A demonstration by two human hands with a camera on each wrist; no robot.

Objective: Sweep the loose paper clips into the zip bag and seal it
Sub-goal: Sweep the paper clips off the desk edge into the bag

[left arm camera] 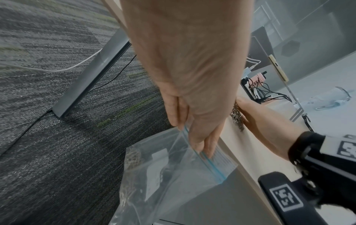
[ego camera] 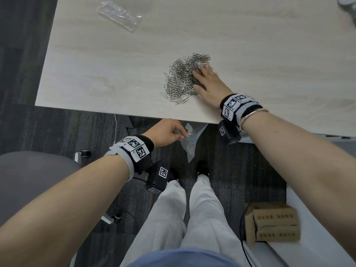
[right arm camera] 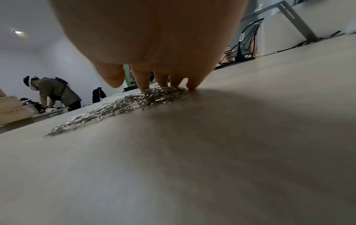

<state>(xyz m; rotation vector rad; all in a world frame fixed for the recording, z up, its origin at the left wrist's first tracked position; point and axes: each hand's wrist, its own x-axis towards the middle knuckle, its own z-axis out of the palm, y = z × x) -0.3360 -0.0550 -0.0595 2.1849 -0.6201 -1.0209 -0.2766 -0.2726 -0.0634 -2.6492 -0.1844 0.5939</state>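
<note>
My right hand (ego camera: pixel 209 79) lies flat, fingers spread, on the paper clips (ego camera: pixel 182 79) heaped near the table (ego camera: pixel 115 74) edge, my left hand (ego camera: pixel 167 132) pinching the zip bag (left arm camera: pixel 173 175) mouth below it, so next I drag them over into it.

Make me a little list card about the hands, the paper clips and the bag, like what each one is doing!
left hand: pinches the zip bag's top edge, just below the table edge
right hand: fingers straight, resting on the paper clips
paper clips: one loose pile on the table, near its front edge
zip bag: clear, blue zip strip, hanging below the table edge, not sealed
also on the table: clear plastic wrapper, far left
</note>
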